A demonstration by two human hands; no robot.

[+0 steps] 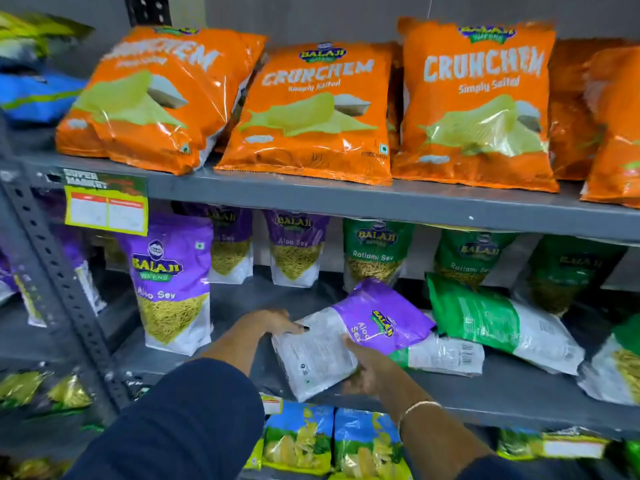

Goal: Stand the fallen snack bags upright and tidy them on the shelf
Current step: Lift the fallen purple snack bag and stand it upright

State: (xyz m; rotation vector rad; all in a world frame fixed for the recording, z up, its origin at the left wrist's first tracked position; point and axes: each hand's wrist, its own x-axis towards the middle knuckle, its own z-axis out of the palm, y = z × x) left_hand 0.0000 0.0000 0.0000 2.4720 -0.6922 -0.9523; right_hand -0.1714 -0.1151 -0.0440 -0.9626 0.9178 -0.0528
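A fallen purple Aloo Sev bag [363, 327] lies tilted on the middle shelf [519, 393], its top end pointing back right. My left hand [273, 323] grips its white bottom corner and my right hand [367, 365] holds its front edge. Under it lies a flat green and white bag [446, 355]. Another green bag [498, 320] lies fallen to the right. One purple Aloo Sev bag [173, 282] stands upright at the left front. Purple bags [294, 247] and green Ratlami Sev bags [375, 251] stand along the back.
Orange Crunchem bags [311, 112] fill the upper shelf, some leaning. A perforated grey upright post [59, 282] and a price tag [105, 206] are at the left. Blue and green bags [298, 438] sit on the shelf below. Bare shelf shows between the upright purple bag and my hands.
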